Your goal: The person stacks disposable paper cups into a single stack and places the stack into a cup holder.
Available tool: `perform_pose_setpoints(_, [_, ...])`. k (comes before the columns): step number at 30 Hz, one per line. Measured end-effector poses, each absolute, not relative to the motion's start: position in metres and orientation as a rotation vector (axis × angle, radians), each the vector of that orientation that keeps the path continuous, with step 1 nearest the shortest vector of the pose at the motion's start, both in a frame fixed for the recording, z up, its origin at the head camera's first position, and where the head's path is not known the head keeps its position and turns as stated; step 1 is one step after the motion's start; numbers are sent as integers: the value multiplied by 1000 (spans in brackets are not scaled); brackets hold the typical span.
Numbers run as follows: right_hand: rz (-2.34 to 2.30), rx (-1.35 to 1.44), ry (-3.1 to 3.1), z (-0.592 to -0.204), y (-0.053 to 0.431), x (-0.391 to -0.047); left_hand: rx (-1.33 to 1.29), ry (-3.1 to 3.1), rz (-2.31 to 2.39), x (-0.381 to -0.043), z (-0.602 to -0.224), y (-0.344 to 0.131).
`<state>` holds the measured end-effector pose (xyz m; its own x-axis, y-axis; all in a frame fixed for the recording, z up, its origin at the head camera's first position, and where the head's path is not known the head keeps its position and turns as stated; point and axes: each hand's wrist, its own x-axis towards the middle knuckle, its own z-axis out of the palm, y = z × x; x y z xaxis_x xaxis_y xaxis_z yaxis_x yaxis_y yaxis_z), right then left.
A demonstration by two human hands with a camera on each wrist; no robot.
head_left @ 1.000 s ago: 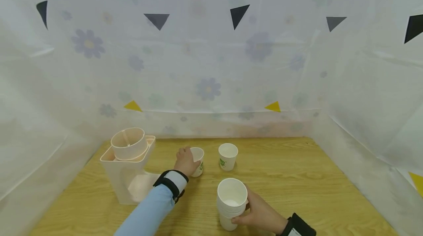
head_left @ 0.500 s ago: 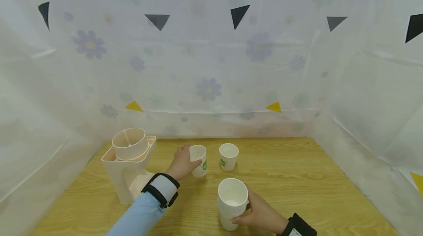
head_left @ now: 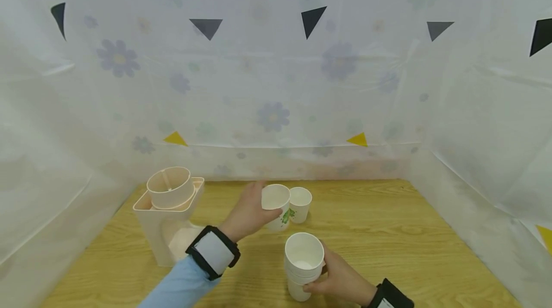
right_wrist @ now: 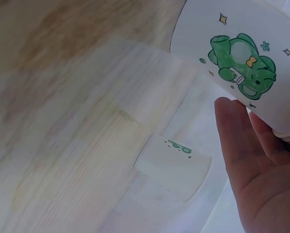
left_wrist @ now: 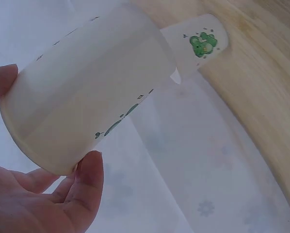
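Note:
My left hand [head_left: 250,211] grips a white paper cup [head_left: 276,197] near its rim, thumb on the near side. In the left wrist view, that hand's fingers [left_wrist: 87,179] hold the rim end of the cup [left_wrist: 87,87], which is off the table. Just right of it stands a second paper cup [head_left: 300,204], partly overlapped by the held one. Nearer to me, my right hand [head_left: 342,277] holds a stack of paper cups [head_left: 303,255] by its right side. A green cartoon bear shows on the stack's lowest cup [right_wrist: 242,63] in the right wrist view.
A cream plastic container [head_left: 166,231] with a round cylinder [head_left: 170,193] in its top stands at the table's left. The wooden table [head_left: 388,231] is enclosed by white flowered sheeting [head_left: 271,83] at the back and sides.
My left hand has lifted its cup and carried it right, closer to the standing cup. My right hand and the stack have stayed in place.

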<state>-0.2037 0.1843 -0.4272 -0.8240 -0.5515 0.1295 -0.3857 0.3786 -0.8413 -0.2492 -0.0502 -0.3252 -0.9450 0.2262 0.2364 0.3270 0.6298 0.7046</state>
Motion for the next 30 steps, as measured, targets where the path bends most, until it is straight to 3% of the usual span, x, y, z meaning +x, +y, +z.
perform_pose_setpoints(13, [-1435, -858, 2427, -428, 185, -204, -662, -2628, -1198, -218, -294, -35])
perform_pose_setpoints(30, [-1416, -919, 2418, -430, 185, -207, -883, -2646, -1136, -200, -302, -21])
